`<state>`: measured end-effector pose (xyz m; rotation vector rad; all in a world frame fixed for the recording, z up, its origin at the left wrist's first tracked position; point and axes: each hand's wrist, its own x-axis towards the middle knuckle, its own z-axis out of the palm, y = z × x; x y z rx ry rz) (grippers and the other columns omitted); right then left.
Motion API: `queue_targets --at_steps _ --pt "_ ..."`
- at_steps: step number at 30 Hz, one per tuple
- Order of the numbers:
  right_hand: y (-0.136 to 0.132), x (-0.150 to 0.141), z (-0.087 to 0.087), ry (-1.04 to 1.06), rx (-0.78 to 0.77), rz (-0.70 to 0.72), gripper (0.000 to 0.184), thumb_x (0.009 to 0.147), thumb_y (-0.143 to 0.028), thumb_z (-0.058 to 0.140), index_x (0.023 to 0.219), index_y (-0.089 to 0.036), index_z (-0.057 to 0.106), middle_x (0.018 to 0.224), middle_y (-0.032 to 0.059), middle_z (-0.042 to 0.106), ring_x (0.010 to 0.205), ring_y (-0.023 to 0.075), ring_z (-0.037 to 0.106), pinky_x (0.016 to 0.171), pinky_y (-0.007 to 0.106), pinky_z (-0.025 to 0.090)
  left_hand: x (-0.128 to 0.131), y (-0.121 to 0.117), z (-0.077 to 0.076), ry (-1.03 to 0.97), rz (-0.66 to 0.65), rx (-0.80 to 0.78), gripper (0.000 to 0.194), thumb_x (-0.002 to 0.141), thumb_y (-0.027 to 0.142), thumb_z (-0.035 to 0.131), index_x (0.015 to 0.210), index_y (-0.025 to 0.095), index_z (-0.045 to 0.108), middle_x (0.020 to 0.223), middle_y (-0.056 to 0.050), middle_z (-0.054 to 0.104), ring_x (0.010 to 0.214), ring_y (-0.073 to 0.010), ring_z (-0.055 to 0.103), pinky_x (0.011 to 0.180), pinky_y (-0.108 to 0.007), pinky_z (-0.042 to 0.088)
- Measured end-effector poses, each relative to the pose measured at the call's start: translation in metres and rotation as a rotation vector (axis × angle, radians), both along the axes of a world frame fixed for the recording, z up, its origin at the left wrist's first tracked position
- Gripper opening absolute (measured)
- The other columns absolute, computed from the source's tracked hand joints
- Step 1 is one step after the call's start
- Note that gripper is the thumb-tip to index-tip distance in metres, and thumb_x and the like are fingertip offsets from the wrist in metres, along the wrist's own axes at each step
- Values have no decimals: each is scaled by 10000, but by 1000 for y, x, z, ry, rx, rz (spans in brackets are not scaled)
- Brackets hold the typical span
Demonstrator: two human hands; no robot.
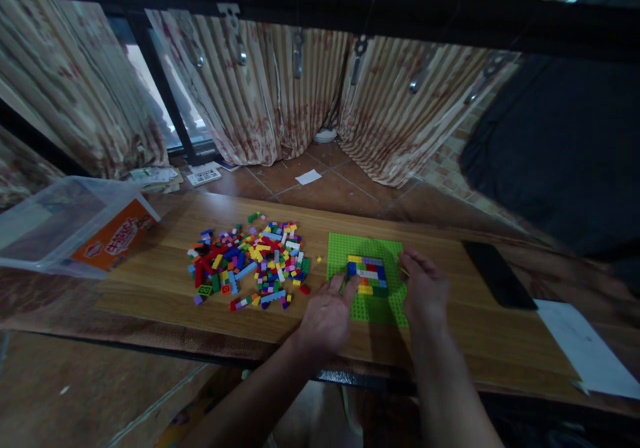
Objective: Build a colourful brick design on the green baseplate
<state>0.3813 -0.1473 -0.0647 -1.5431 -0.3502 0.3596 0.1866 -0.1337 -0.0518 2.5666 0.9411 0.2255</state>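
Note:
A green studded baseplate (370,311) lies on the wooden board. On its middle sits a low rectangular build of toy bricks (369,275) in blue, yellow, white, red and grey. My left hand (327,311) rests over the plate's left edge, fingers stretched out and apart, the fingertips beside the build's left side. Above the plate's right edge is my right hand (425,285), its thumb and fingers pinched together. A tiny yellowish bit shows at its fingertips; what it is I cannot make out.
A heap of loose toy bricks (260,258) spreads left of the plate, with one small yellow brick (319,259) between. A clear plastic bin (50,201) with an orange label stands at far left. To the right lie a black phone (500,275) and white paper (590,348).

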Motion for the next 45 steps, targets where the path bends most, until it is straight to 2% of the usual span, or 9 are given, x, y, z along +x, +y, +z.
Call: queue_targets --at_steps 4,9,13,17,22,26,34,41,45 --pt "2 -9 5 16 28 18 329 598 -386 711 852 -182 664 817 26 668 679 130 605 592 252 463 -2 6 1 -163 80 -72 553 860 113 421 1411 161 423 1364 -125 540 1126 -215 607 983 -338 507" --pt "7 -11 -6 20 -114 182 389 568 -434 739 845 -170 670 740 21 660 628 147 604 561 273 469 -7 21 6 -366 246 -114 422 897 139 419 1295 194 547 1219 -83 639 1071 -191 635 972 -331 512" --pt "10 -11 -9 -30 -113 158 417 613 -445 719 912 -157 682 804 45 688 643 150 614 568 277 476 -23 41 14 -605 407 -114 345 871 128 469 1175 175 628 1126 -80 691 1047 -192 646 955 -333 509" --pt "12 -24 0 -246 -164 203 350 714 -440 653 921 -161 696 873 78 712 746 191 650 702 348 517 -49 64 23 -817 588 -186 278 864 199 514 1087 148 673 1026 -82 721 834 -179 670 780 -306 541" --pt "16 -60 6 -611 -208 506 276 850 -398 534 959 -202 695 956 80 715 827 208 659 782 369 518 -83 85 29 -1039 794 -267 295 790 273 610 1028 122 697 872 -58 719 716 -146 624 635 -234 483" --pt "25 -85 5 -807 -238 654 260 888 -312 466 998 -215 681 958 71 697 854 208 654 811 362 512 -100 89 30 -1065 821 -303 299 750 312 644 970 119 702 835 -39 698 685 -126 594 614 -216 454" --pt "42 -99 -5 -1000 -374 639 279 877 -200 440 1000 -192 690 937 88 679 892 236 628 856 377 492 -107 89 30 -1048 829 -361 285 744 295 627 953 114 695 690 9 634 574 -92 510 552 -198 416" --pt "48 -105 -6 -1018 -390 685 271 886 -181 443 855 -221 710 904 67 694 870 220 626 827 349 486 -112 91 32 -1008 839 -356 291 743 321 638 948 124 703 735 6 659 619 -108 552 574 -207 445" --pt "45 -84 1 -908 -301 614 247 883 -253 474 886 -237 720 928 54 719 902 218 644 857 367 491 -111 91 29 -1019 835 -374 301 742 321 646 964 129 711 835 -28 706 709 -140 614 632 -229 480"
